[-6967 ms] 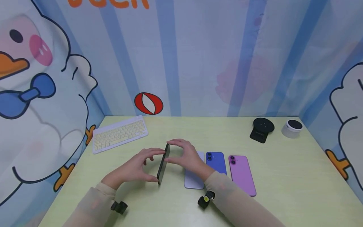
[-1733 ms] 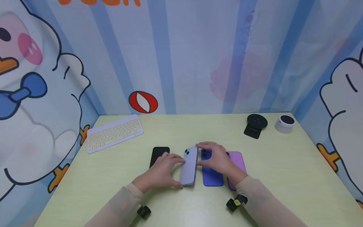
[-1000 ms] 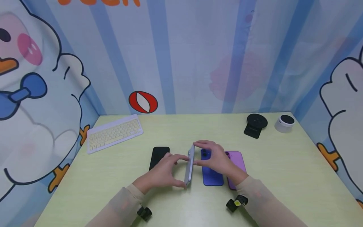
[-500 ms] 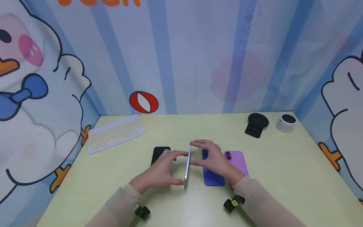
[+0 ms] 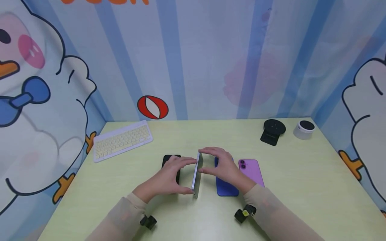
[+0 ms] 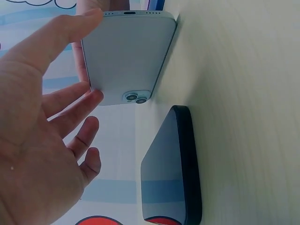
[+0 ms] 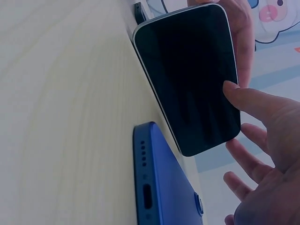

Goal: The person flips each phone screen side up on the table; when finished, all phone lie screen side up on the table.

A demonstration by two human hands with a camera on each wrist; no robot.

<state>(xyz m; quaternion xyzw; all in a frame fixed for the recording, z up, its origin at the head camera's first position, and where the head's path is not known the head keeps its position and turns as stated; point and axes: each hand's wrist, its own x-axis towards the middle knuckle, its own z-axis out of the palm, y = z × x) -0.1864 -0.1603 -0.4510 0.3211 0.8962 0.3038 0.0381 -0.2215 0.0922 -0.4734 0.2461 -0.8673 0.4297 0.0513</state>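
Note:
A pale lavender smartphone (image 5: 197, 180) stands tilted on its long edge between both hands. The left hand (image 5: 167, 177) grips it with the thumb at the bottom end and fingers at the upper edge. Its back (image 6: 126, 56), with two camera lenses, faces left in the left wrist view. The right hand (image 5: 222, 167) pinches it near the far end, thumb against the dark screen (image 7: 187, 79) in the right wrist view. Partly behind the left hand, a black smartphone (image 6: 164, 173) lies screen up. A blue smartphone (image 5: 226, 189) lies back up under the right hand.
Right of the blue phone lies a pink smartphone (image 5: 252, 170), back up, partly covered by the right forearm. A white keyboard (image 5: 123, 140) sits at the back left. At the back right are a black round-topped stand (image 5: 272, 131) and a small white round device (image 5: 304, 130).
Earlier, both hands held the black phone on edge; it now lies flat. Since then they have raised the lavender phone and rolled it leftward past upright, so its screen side now shows.

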